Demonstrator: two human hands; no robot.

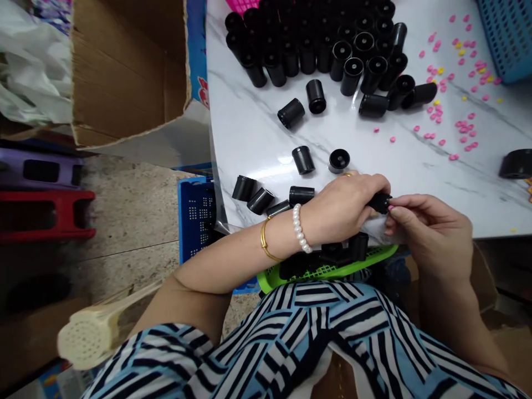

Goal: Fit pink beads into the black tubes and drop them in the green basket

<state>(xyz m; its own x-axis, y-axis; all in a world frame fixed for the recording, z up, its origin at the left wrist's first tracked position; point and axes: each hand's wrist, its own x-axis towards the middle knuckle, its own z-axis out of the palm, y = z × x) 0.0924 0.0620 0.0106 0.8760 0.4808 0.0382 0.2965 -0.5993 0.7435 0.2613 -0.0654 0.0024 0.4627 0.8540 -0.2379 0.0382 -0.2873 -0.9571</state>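
My left hand [347, 205] is closed round a black plastic cylinder [379, 203], holding it near the table's front edge. At the cylinder's right end, my right hand [436, 233] pinches a tiny pink piece [390, 208] between thumb and finger, touching or almost touching the cylinder. Just beyond my left hand, a hollow black cylinder [339, 160] shows its open end. Others lie on their sides close by, among them one black cylinder [302, 159] and another beside my wrist [302, 194]. Below my left forearm, a green basket [266, 281] holds more black cylinders.
Many black cylinders [307, 55] stand grouped at the back of the marble-patterned table [257, 133]. Small pink and yellow pieces [463, 126] are scattered at right, near a blue basket [507, 41]. An open cardboard box [128, 66] and red stool [50, 216] are at left.
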